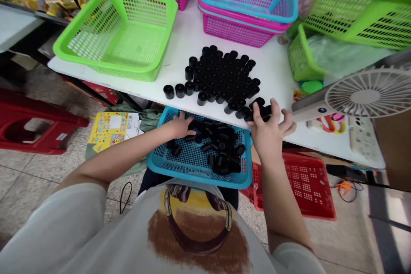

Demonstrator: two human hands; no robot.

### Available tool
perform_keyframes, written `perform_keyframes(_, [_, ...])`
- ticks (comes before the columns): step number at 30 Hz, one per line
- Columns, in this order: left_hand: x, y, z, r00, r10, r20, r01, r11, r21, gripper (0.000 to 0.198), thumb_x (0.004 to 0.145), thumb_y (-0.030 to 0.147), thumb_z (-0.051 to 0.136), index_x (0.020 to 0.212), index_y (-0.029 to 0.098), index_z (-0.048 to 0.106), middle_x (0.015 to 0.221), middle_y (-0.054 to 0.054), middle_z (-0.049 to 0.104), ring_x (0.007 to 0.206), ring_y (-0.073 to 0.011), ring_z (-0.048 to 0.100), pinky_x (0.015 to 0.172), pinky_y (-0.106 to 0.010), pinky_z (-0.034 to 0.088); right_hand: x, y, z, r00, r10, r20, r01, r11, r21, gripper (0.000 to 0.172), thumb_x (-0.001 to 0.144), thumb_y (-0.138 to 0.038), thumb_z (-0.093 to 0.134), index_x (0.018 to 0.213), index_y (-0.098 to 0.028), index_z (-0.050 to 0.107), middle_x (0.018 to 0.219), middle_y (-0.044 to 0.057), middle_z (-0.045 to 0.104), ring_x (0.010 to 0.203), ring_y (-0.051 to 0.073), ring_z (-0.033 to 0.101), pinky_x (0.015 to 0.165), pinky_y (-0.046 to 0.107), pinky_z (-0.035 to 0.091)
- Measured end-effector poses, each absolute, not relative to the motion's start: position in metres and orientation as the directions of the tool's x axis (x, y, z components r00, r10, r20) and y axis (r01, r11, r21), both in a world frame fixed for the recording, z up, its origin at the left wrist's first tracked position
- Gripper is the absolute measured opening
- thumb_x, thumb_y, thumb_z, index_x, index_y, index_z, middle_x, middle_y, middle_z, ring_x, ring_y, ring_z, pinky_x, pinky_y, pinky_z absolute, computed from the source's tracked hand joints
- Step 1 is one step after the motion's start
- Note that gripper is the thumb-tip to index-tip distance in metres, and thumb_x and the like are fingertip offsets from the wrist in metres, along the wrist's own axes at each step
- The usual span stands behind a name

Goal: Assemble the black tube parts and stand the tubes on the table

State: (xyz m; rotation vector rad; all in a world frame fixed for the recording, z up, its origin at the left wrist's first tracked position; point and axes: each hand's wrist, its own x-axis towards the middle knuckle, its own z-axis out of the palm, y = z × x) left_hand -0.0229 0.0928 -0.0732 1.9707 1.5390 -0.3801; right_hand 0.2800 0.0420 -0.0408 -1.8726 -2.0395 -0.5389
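My left hand (182,126) reaches into the blue basket (199,177) on my lap, fingers apart over loose black cylindrical caps (221,145), some tipped on their sides. Whether its fingertips touch a cap is hard to make out. At the table's front edge, my right hand (269,130) has its fingers spread around a few black caps (257,102) at the near right corner of a group. Its thumb appears to touch one. That dense group of upright black caps (221,72) stands on the white table, with a short row (180,90) trailing off to the left.
A green basket (141,47) stands at the table's left. Behind the caps is a stack of blue and pink baskets (237,30). A small fan (366,94) and green baskets (305,58) are on the right. Below are a red crate (308,214) and a red stool (38,124).
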Motion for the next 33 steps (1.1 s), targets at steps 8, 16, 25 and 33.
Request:
perform_keyframes(8, [0.009,0.087,-0.083,0.394,0.658,-0.642,0.909,-0.174,0.379,0.084,0.093,0.071,0.053,0.163,0.026,0.040,0.172,-0.020,0.034,0.153,-0.0548,0.033,0.117,-0.064,0.041,0.236,0.011,-0.017,-0.227,0.750,0.622,0.968,0.241,0.063,0.061,0.100,-0.040,0.062,0.159,-0.039,0.047,0.159,0.016,0.043,0.136,0.042,0.040,0.109,0.062,0.037])
perform_keyframes(16, [0.006,0.060,-0.083,0.470,0.646,-0.602,0.812,-0.048,0.582,0.058,0.092,0.049,0.059,0.140,0.017,0.054,0.135,-0.020,0.067,0.120,-0.0384,0.068,0.102,-0.049,0.053,0.220,-0.005,-0.024,-0.384,0.801,0.459,0.870,0.481,-0.110,0.031,0.099,-0.031,0.066,0.129,-0.035,0.074,0.146,0.009,0.061,0.132,0.036,0.047,0.109,0.055,0.038])
perform_keyframes(25, [-0.026,0.038,-0.026,0.659,0.519,-0.544,0.169,0.603,0.780,0.050,0.092,0.074,0.056,0.099,0.024,0.051,0.088,-0.004,0.058,0.075,-0.0184,0.056,0.046,-0.020,0.033,0.211,-0.023,-0.026,-0.276,0.951,0.137,0.449,0.254,-0.856,0.039,0.105,-0.042,0.058,0.142,-0.031,0.064,0.133,0.012,0.069,0.116,0.025,0.070,0.097,0.046,0.063])
perform_keyframes(33, [-0.019,0.004,-0.024,0.906,0.205,-0.370,0.149,0.663,0.733,0.081,0.081,0.098,0.042,0.095,0.021,0.058,0.076,-0.004,0.055,0.060,-0.0157,0.047,0.040,-0.024,0.029,0.188,-0.022,-0.008,-0.422,0.900,-0.108,0.142,-0.052,-0.988,0.048,0.099,-0.053,0.067,0.140,-0.030,0.065,0.110,0.005,0.077,0.076,0.016,0.073,0.068,0.031,0.066])
